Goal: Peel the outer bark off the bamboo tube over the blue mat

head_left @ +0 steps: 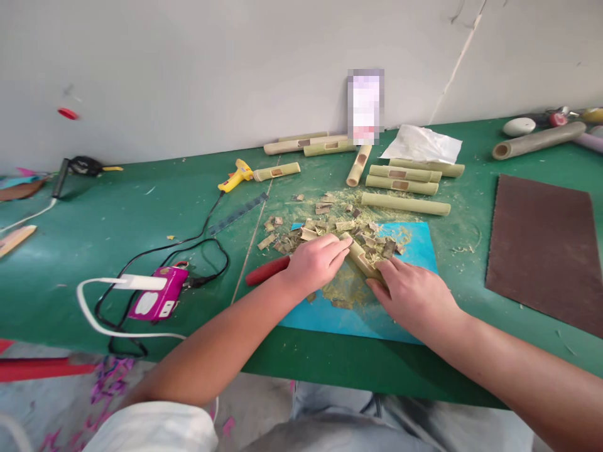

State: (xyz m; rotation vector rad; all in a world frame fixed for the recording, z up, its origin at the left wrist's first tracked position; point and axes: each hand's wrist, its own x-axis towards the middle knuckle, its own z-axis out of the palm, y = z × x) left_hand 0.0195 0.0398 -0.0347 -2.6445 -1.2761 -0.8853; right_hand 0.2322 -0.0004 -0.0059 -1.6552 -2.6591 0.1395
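A short bamboo tube (360,256) with a rectangular opening cut in its side lies slanted over a blue sheet (414,245). My right hand (417,289) is closed around its near end. At the far end, my left hand (318,260) has its fingers pressed together on the tube; a small dark bit shows at the fingertips, too small to name. Beneath the left wrist side pokes out a red handle (267,271), its other end hidden. Bamboo chips (308,233) and pale shavings are heaped around the tube.
Several bamboo tubes (406,203) lie behind the chips, by a white paper (421,144). At left are a yellow glue gun (236,176), a ruler (239,213) and a magenta power block (160,294) with cables. A brown sheet (541,251) lies right.
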